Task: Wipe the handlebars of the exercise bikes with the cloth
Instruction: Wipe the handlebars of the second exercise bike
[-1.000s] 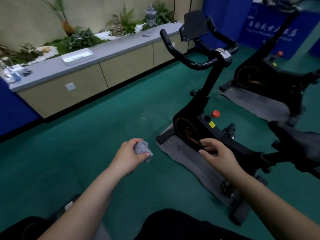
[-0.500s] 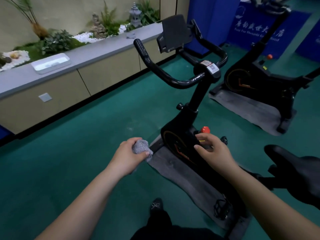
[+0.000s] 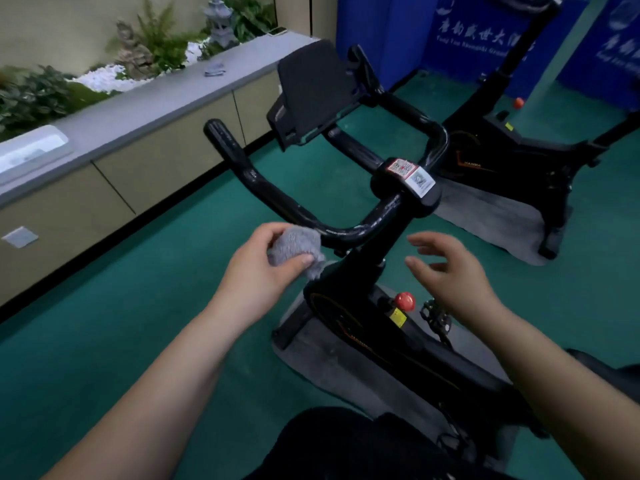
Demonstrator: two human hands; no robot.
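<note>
- Grey, fluffy cloth (image 3: 294,249) sat bunched in the left hand (image 3: 263,268), thumb and fingers curled round it so a soft wad faced the bar.
- That wad lay right against the near curve of the black handlebar (image 3: 277,202) on the closest exercise bike (image 3: 381,320), which looked like the starting spot for a wipe along the left arm of the bar.
- Held apart to the right of the stem, the right hand (image 3: 453,271) gripped nothing, fingers spread and relaxed, probably ready to steady the bike.
- Farther off on the right stood a second exercise bike (image 3: 512,147), likely next in line.
- Along the left wall ran a grey-topped bench (image 3: 145,109) with plants (image 3: 156,43) behind it.
</note>
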